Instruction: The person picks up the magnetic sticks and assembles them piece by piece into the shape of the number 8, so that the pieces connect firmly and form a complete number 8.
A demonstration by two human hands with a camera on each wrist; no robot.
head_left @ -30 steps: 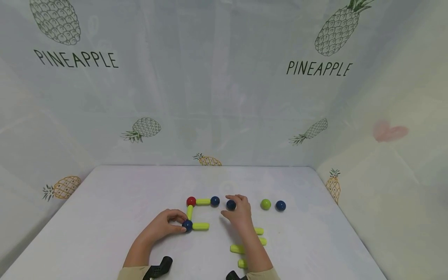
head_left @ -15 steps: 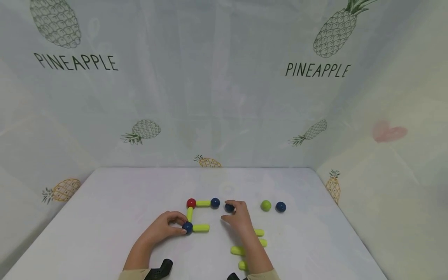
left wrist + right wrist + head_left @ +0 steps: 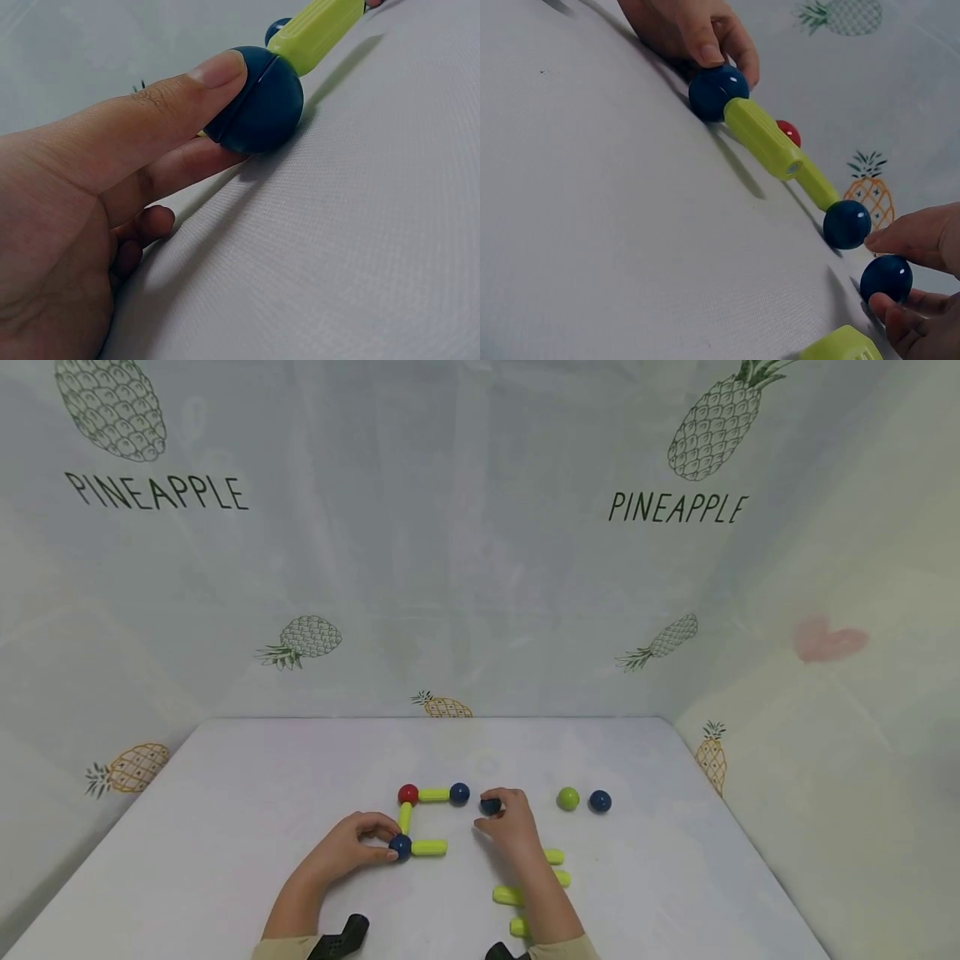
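Note:
My left hand [image 3: 355, 845] pinches a dark blue ball [image 3: 401, 847] between thumb and fingers. From this ball a lime-green rod [image 3: 430, 847] runs right and another [image 3: 405, 817] leads back to a red ball [image 3: 408, 794]. A further green rod [image 3: 434, 795] joins the red ball to a second blue ball [image 3: 460, 793]. Right of it, my right hand [image 3: 513, 822] is spread around a loose blue ball [image 3: 886, 278]. Its fingers touch the ball's lower side in the right wrist view, while the thumb stands slightly apart from it.
A green ball [image 3: 567, 799] and another blue ball [image 3: 600, 802] lie at right on the white table [image 3: 660, 877]. Several loose green rods [image 3: 508, 896] lie under and beside my right forearm. A pineapple-print cloth [image 3: 450, 568] surrounds the table.
My right thumb and fingers have drawn closer around the loose blue ball, which has shifted slightly left and nearer. My left hand keeps its hold on its ball.

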